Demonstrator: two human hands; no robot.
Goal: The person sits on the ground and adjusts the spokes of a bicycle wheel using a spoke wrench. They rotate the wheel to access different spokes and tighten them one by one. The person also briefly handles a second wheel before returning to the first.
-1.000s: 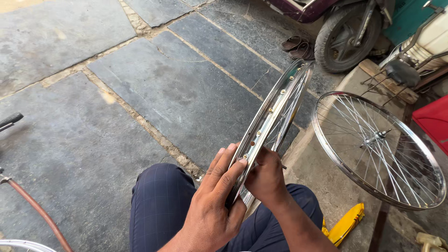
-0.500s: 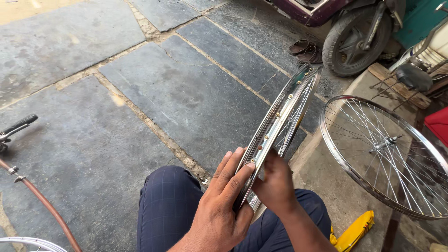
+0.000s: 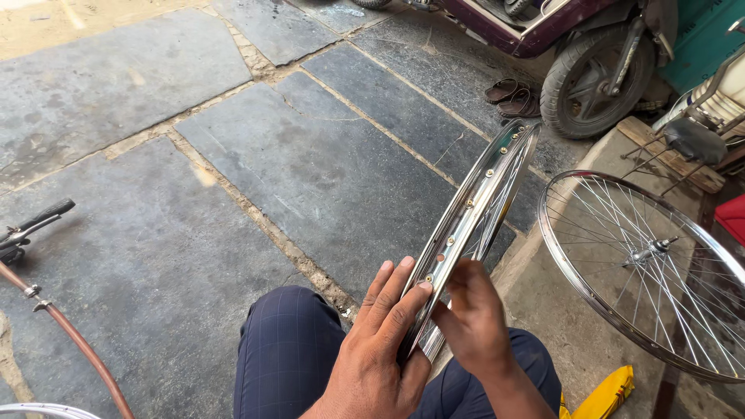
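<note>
Outdoor paved yard, daylight, soft shadows. Floor (image 3: 233,178) of large grey stone slabs, irregular, with sandy, crumbling joints; a paler sandy strip (image 3: 70,19) along the far left edge. Raised concrete ledge (image 3: 574,326) at right, lighter than the slabs. Maroon scooter (image 3: 543,31) parked at the far side, its black tyre (image 3: 594,77) resting on the paving; 1 pair of brown sandals (image 3: 512,97) just beside that tyre. Teal panel (image 3: 706,39) behind the scooter. Spoked wheel (image 3: 652,271) lies on the ledge. Wooden plank (image 3: 667,155) near it. Bicycle handlebar grip (image 3: 43,217) and reddish-brown frame tube (image 3: 70,341) at left edge. Yellow object (image 3: 601,392) at bottom right, kind unclear.
</note>
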